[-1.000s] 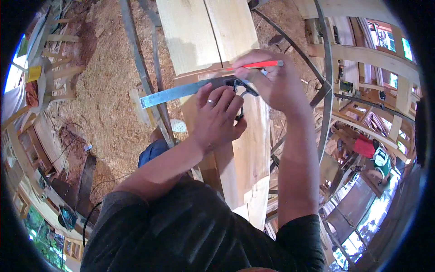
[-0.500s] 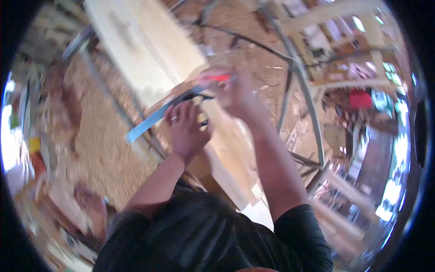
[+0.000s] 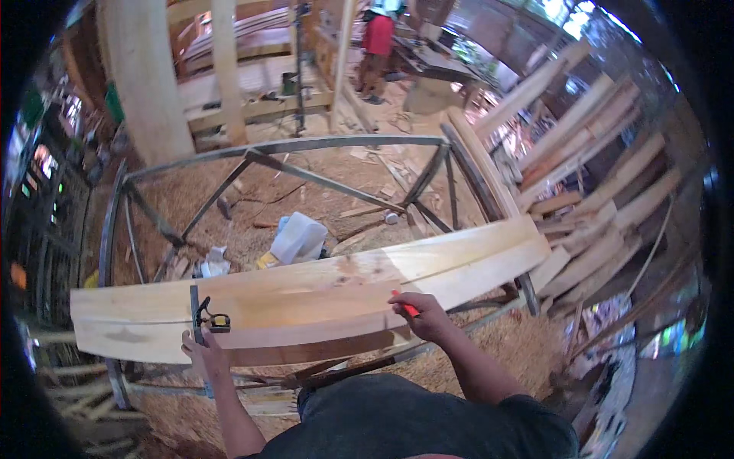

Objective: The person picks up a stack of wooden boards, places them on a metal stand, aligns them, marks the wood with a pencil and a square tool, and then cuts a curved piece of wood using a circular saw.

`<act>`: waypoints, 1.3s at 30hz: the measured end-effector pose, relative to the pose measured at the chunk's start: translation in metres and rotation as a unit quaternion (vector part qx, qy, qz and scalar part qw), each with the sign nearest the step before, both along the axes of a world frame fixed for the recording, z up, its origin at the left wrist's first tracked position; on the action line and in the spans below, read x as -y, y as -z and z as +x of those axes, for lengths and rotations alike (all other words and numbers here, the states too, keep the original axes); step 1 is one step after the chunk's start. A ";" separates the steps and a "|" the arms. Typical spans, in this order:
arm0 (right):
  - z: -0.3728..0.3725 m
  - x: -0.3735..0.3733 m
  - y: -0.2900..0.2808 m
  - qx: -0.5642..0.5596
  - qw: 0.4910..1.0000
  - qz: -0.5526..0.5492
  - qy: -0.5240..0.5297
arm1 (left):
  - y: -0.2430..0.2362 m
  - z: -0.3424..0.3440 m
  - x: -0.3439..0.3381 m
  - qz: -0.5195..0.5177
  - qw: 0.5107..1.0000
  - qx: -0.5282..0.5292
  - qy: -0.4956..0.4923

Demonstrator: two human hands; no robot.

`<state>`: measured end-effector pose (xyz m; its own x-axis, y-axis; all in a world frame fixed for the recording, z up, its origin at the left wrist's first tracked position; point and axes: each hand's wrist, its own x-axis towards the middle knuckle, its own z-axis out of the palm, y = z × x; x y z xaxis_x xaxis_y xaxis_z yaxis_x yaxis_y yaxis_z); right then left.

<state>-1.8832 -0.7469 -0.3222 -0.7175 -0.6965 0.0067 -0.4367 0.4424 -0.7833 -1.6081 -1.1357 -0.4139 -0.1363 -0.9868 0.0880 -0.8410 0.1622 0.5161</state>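
Leaning over a long wooden board [image 3: 306,306], the worker has a combination square [image 3: 197,317] at ten o'clock, its blade lying across the board towards one end. The left hand [image 3: 203,354], also at ten, is closed around the near part of that blade; the right hand [image 3: 420,315], at one, pinches a red pencil [image 3: 408,307] over the wood, and I can't tell whether its tip touches. Beyond the board, a white plastic container [image 3: 300,239] sits at eleven. To my eye, good handling here means pressing the blade flat, seating the square's head snugly against a straight edge, spreading the left fingers clear of the ruling side, and drawing the pencil lightly at one constant tilt.
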 end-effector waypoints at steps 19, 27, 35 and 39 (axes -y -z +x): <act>0.347 -0.312 0.067 0.004 0.930 -0.136 0.342 | -0.030 -0.097 -0.308 0.186 0.836 -0.300 0.420; 0.459 -0.355 0.049 0.067 0.870 -0.033 0.487 | -0.005 0.016 -0.579 0.676 0.440 -0.109 0.580; 0.534 -0.346 0.051 0.066 0.694 -0.089 0.711 | -0.048 0.096 -0.713 0.703 0.217 0.064 0.674; 0.570 -0.311 0.046 0.082 0.510 -0.059 0.854 | -0.068 0.132 -0.717 0.613 0.131 0.198 0.754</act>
<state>-1.3134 -0.4357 -0.3678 -0.2742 0.9445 -0.1807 0.5822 0.0135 -0.8130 -1.4758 -0.4186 -0.3459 -0.0110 0.9476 -0.3191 -0.3304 0.2978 0.8957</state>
